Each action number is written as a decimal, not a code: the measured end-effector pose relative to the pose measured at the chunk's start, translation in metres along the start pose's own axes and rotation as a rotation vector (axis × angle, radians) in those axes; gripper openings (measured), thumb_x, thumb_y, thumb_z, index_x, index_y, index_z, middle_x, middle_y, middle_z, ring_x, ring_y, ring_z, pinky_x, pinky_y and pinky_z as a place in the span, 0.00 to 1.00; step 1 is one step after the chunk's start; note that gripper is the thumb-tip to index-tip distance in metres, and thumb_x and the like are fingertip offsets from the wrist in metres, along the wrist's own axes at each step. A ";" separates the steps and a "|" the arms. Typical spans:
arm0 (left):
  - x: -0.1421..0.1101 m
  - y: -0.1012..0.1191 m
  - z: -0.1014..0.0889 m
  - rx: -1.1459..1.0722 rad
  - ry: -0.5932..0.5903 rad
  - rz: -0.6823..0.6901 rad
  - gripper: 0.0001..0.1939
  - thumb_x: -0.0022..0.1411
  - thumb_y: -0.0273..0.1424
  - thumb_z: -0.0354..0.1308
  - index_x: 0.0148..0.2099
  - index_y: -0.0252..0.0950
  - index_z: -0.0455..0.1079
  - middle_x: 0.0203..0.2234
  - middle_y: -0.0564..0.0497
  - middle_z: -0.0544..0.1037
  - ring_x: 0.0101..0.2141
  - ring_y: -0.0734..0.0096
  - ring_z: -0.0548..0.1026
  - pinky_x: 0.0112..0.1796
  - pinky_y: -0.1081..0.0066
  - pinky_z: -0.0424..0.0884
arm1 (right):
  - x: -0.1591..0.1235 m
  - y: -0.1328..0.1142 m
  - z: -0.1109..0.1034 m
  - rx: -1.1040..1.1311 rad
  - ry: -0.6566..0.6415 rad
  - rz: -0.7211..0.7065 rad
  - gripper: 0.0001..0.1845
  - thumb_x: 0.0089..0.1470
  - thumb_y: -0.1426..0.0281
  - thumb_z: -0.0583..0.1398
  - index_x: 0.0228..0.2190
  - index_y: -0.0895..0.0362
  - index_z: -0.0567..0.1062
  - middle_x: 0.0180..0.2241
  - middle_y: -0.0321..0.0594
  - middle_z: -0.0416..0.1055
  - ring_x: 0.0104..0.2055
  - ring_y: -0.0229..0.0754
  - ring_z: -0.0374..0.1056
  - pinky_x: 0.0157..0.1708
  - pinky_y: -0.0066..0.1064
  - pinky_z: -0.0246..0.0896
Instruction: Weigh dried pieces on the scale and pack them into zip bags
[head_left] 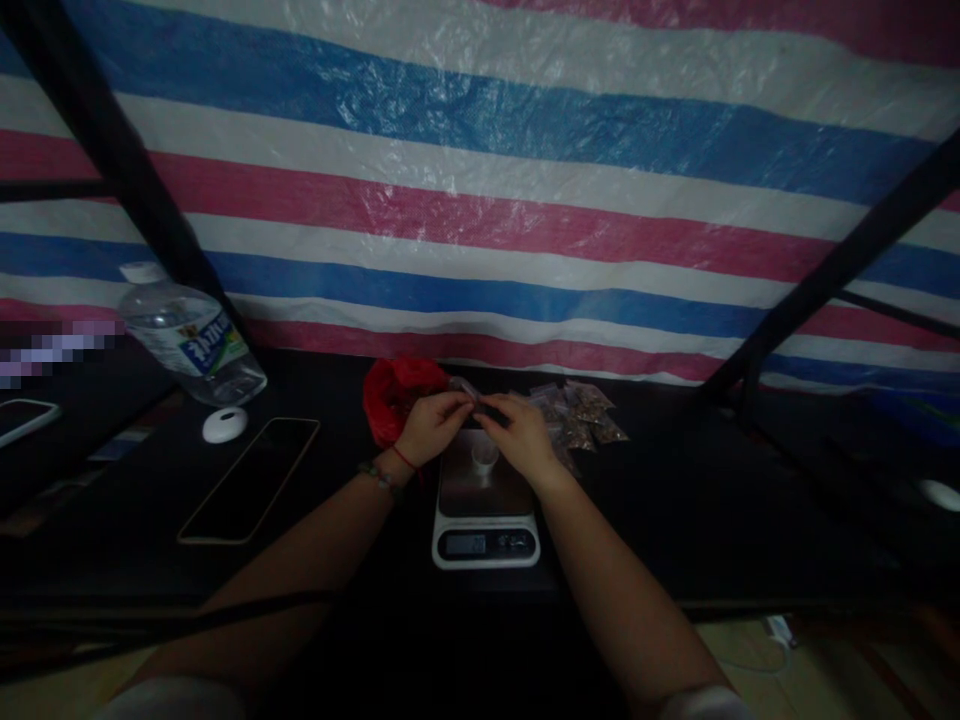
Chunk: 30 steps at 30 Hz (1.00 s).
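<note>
Above a small kitchen scale [485, 520], my left hand [433, 425] and my right hand [517, 430] meet. Both pinch a small clear plastic bag [471, 393] between their fingertips. A little white cup [484, 455] stands on the scale's plate, just below the hands. A red plastic bag [394, 395] lies behind my left hand. To the right of my right hand lies a pile of small filled clear bags [581, 410] with brownish contents.
A dark table [675, 500] carries a phone [251, 480] lying face up on the left, a white round lid [224, 424] and a tilted water bottle [191, 335]. Another phone [22, 415] is at far left. A striped tarp [487, 180] hangs behind. Black frame bars [825, 275] slant at both sides.
</note>
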<state>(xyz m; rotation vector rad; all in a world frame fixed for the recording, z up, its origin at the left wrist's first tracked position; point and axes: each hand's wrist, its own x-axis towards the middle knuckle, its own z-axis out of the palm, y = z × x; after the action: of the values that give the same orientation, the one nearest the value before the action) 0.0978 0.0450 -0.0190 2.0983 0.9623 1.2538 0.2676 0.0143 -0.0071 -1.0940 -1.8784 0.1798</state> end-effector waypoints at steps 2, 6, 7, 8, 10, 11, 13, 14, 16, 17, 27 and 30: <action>-0.001 0.002 0.000 0.019 -0.005 0.037 0.11 0.61 0.34 0.53 0.36 0.34 0.74 0.30 0.48 0.79 0.31 0.69 0.76 0.34 0.72 0.72 | 0.000 -0.001 -0.001 0.002 0.016 -0.003 0.09 0.51 0.70 0.63 0.37 0.54 0.78 0.37 0.41 0.78 0.39 0.43 0.72 0.43 0.37 0.67; -0.001 0.002 0.000 0.055 0.007 0.072 0.11 0.61 0.35 0.53 0.34 0.34 0.74 0.29 0.47 0.79 0.31 0.68 0.76 0.34 0.72 0.72 | 0.001 -0.003 -0.002 -0.015 -0.008 -0.053 0.08 0.51 0.68 0.63 0.37 0.52 0.78 0.37 0.40 0.77 0.40 0.44 0.72 0.43 0.38 0.66; -0.001 0.001 0.000 0.057 0.007 0.076 0.12 0.61 0.35 0.53 0.34 0.35 0.74 0.29 0.48 0.79 0.31 0.69 0.76 0.34 0.71 0.72 | 0.001 -0.004 -0.003 -0.023 -0.010 -0.063 0.09 0.51 0.68 0.63 0.37 0.52 0.78 0.37 0.40 0.77 0.40 0.44 0.72 0.44 0.39 0.66; -0.001 0.001 0.000 0.057 0.008 0.081 0.12 0.62 0.36 0.53 0.34 0.35 0.74 0.29 0.48 0.79 0.31 0.69 0.76 0.35 0.71 0.72 | 0.001 -0.004 -0.003 -0.029 -0.011 -0.070 0.09 0.51 0.68 0.63 0.37 0.52 0.78 0.37 0.40 0.77 0.40 0.44 0.71 0.44 0.39 0.66; 0.000 0.000 -0.001 0.061 0.003 0.100 0.12 0.62 0.37 0.53 0.35 0.35 0.74 0.29 0.48 0.78 0.31 0.69 0.76 0.36 0.71 0.72 | 0.001 -0.004 -0.003 -0.034 -0.015 -0.078 0.09 0.52 0.69 0.63 0.38 0.53 0.78 0.37 0.41 0.77 0.40 0.44 0.71 0.44 0.39 0.66; 0.000 0.000 -0.002 0.065 0.000 0.108 0.12 0.62 0.37 0.53 0.35 0.35 0.74 0.30 0.48 0.78 0.31 0.69 0.76 0.36 0.71 0.71 | 0.001 -0.004 -0.004 -0.037 -0.024 -0.082 0.09 0.52 0.70 0.62 0.38 0.53 0.78 0.37 0.41 0.77 0.40 0.44 0.71 0.44 0.39 0.66; 0.001 0.000 -0.002 0.077 -0.008 0.112 0.12 0.62 0.37 0.53 0.35 0.36 0.74 0.30 0.48 0.78 0.32 0.69 0.75 0.37 0.71 0.71 | 0.001 -0.004 -0.004 -0.043 -0.036 -0.086 0.09 0.54 0.71 0.61 0.38 0.54 0.78 0.37 0.41 0.77 0.40 0.44 0.71 0.43 0.38 0.65; 0.001 0.000 -0.002 0.081 -0.010 0.110 0.12 0.62 0.37 0.53 0.35 0.36 0.74 0.30 0.48 0.78 0.32 0.69 0.75 0.37 0.70 0.71 | 0.001 -0.004 -0.005 -0.045 -0.036 -0.086 0.10 0.54 0.72 0.60 0.38 0.53 0.79 0.37 0.41 0.77 0.40 0.44 0.71 0.43 0.38 0.65; 0.001 0.000 -0.002 0.088 -0.020 0.104 0.12 0.62 0.37 0.53 0.35 0.36 0.74 0.29 0.49 0.78 0.31 0.69 0.75 0.36 0.70 0.71 | 0.001 -0.004 -0.005 -0.047 -0.029 -0.079 0.11 0.54 0.74 0.58 0.38 0.52 0.79 0.37 0.40 0.77 0.40 0.43 0.71 0.43 0.38 0.65; 0.001 0.001 -0.002 0.089 -0.026 0.106 0.13 0.62 0.38 0.53 0.34 0.36 0.74 0.29 0.49 0.77 0.31 0.69 0.75 0.36 0.70 0.71 | 0.001 -0.004 -0.004 -0.047 -0.023 -0.072 0.12 0.54 0.74 0.58 0.37 0.52 0.79 0.36 0.40 0.78 0.39 0.43 0.71 0.43 0.38 0.65; -0.002 0.011 -0.001 0.136 -0.023 0.164 0.10 0.63 0.34 0.52 0.34 0.35 0.72 0.28 0.49 0.76 0.31 0.70 0.73 0.36 0.70 0.69 | -0.001 -0.004 -0.004 -0.119 0.043 -0.062 0.07 0.53 0.72 0.57 0.30 0.54 0.77 0.32 0.40 0.75 0.38 0.43 0.69 0.42 0.37 0.63; -0.002 0.014 0.000 0.161 -0.018 0.170 0.10 0.62 0.33 0.51 0.31 0.35 0.70 0.26 0.49 0.75 0.30 0.70 0.73 0.34 0.71 0.69 | -0.002 -0.008 -0.003 -0.198 0.046 -0.076 0.06 0.52 0.71 0.58 0.27 0.54 0.75 0.30 0.40 0.73 0.36 0.44 0.67 0.40 0.37 0.62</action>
<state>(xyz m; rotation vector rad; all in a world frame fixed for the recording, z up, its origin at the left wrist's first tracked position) 0.1018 0.0346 -0.0100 2.3548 0.9196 1.2734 0.2652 0.0075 -0.0027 -1.1469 -1.9236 -0.0759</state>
